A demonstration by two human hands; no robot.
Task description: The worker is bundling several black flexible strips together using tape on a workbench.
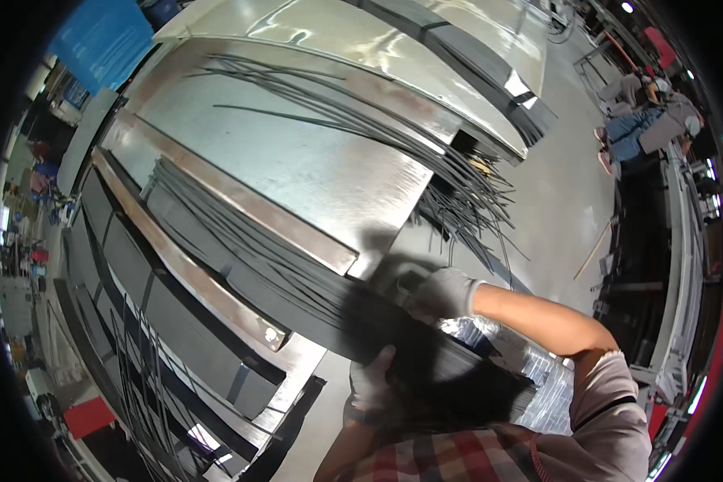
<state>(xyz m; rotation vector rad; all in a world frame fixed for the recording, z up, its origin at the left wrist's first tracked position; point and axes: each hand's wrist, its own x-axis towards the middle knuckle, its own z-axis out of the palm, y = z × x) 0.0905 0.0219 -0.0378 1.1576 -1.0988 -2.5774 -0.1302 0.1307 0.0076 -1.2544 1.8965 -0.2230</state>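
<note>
Stack of dark grey strips [297, 297] lies between two metal bars [297, 230] on the metal tabletop [329, 177], near end sticking out past the near edge toward the torso. Gloved left hand [371, 381] is at its left side, thumb against it, other fingers hidden, can't tell if gripping. Gloved right hand [450, 296] is at its right side, fingers bent in shadow, grip can't be told. Loose strips [377, 132] overhang the near edge by the right corner
</note>
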